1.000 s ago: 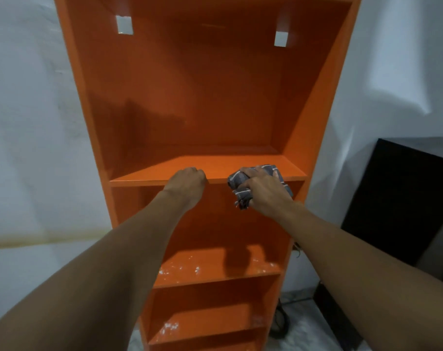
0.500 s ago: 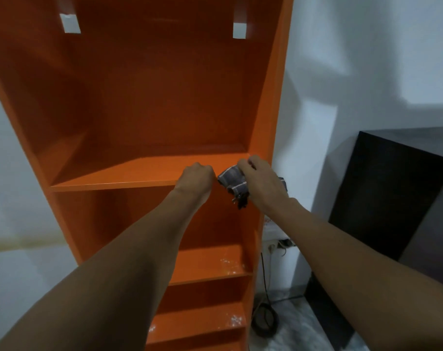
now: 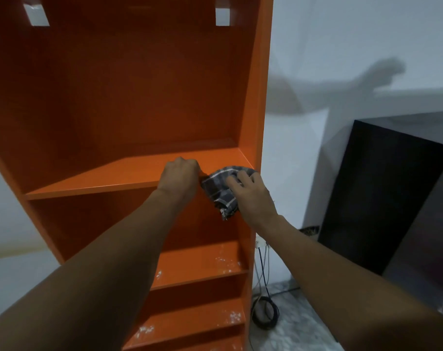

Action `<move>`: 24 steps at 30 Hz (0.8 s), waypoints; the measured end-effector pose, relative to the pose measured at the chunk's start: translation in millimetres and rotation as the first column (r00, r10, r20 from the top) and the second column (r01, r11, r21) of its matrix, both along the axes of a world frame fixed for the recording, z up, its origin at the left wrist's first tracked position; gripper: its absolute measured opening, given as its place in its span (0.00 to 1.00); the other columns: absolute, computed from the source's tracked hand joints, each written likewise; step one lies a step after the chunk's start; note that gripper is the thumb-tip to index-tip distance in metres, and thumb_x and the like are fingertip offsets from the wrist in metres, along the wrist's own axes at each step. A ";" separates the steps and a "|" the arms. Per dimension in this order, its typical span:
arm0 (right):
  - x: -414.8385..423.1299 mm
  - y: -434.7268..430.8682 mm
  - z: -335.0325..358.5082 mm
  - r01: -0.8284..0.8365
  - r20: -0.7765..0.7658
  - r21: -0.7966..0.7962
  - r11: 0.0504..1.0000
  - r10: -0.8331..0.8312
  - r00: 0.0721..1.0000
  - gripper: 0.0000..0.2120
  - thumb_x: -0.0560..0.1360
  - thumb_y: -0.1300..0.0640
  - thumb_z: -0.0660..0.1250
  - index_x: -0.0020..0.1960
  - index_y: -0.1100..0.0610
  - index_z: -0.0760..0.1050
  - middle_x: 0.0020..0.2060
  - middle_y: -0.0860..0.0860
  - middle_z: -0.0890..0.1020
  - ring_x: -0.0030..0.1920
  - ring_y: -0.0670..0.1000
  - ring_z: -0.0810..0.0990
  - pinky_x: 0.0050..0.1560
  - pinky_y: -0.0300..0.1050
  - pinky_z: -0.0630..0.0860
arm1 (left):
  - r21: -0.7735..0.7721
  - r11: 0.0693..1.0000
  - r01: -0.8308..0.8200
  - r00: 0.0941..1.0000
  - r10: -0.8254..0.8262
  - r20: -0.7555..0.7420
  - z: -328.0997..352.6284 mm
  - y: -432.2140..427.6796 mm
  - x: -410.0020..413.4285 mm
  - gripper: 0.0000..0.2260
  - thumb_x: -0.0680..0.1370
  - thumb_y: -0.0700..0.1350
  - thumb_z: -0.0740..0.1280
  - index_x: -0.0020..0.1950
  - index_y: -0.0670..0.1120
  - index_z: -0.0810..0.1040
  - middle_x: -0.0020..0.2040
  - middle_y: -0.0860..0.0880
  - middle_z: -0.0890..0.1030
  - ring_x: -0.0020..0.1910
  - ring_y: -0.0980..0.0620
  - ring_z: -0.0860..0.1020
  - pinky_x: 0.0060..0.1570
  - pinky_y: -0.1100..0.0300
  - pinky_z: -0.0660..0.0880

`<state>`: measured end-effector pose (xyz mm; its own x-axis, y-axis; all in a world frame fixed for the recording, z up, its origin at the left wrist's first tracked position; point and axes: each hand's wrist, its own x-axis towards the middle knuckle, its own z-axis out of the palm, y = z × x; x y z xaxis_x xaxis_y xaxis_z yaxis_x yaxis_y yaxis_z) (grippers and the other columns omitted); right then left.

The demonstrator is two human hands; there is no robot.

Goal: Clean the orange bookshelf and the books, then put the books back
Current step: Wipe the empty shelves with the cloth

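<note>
White wall backs a tall orange bookshelf, seen over two outstretched bare arms. The left hand is clenched over the front edge of the open shelf, its fingers curled out of sight, apparently bracing there. Just beside it, the right hand grasps a bunched grey checked cloth and presses it to that shelf's front right corner; a loose end hangs below the edge. Cleaning looks partly done: this shelf appears smooth and free of marks, while the lower shelves carry white specks and seem unwiped. No books are in view, so wiping and returning them is yet to come. The bookshelf's top, left side and base are cut off. A dark cabinet at right is blurred, and cables lie on the floor beside it.
</note>
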<state>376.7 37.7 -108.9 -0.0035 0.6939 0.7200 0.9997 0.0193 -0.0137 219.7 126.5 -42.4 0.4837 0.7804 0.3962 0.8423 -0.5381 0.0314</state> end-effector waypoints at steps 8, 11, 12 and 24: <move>1.5 -20.6 -31.6 -0.121 -0.161 -0.406 0.906 0.059 0.985 0.15 0.72 0.62 0.71 0.56 0.55 0.70 0.52 0.52 0.77 0.50 0.54 0.76 0.50 0.47 0.75 | -0.016 1.000 0.025 1.000 -0.025 0.003 -2.1 -0.2 -4.2 0.13 0.78 0.34 0.64 0.56 0.46 0.82 0.47 0.43 0.82 0.44 0.41 0.81 0.43 0.48 0.80; -6.3 -16.8 -12.1 -0.085 -0.225 -0.394 0.915 -0.006 0.974 0.14 0.69 0.67 0.69 0.50 0.56 0.71 0.46 0.54 0.79 0.45 0.55 0.78 0.43 0.48 0.75 | -0.026 0.999 0.042 0.999 -0.043 -0.016 1.8 -4.0 -7.6 0.14 0.78 0.34 0.63 0.57 0.47 0.82 0.48 0.43 0.82 0.45 0.41 0.80 0.45 0.47 0.80; -9.6 -16.8 -3.2 -0.066 -0.249 -0.395 0.916 -0.038 0.968 0.13 0.69 0.68 0.68 0.49 0.56 0.72 0.45 0.54 0.80 0.45 0.56 0.79 0.41 0.47 0.73 | -0.031 0.998 0.061 0.997 -0.063 -0.045 3.3 -7.3 -10.5 0.15 0.78 0.33 0.63 0.59 0.47 0.81 0.50 0.43 0.82 0.48 0.41 0.80 0.48 0.48 0.80; -60.7 -25.7 60.1 -0.020 -0.397 -0.484 0.875 -0.199 0.896 0.13 0.70 0.69 0.65 0.32 0.53 0.73 0.34 0.53 0.79 0.37 0.56 0.77 0.35 0.43 0.70 | -0.200 0.904 0.378 0.926 -0.366 0.095 -50.1 -55.0 -78.6 0.43 0.69 0.60 0.74 0.76 0.43 0.59 0.78 0.46 0.58 0.77 0.45 0.56 0.75 0.48 0.54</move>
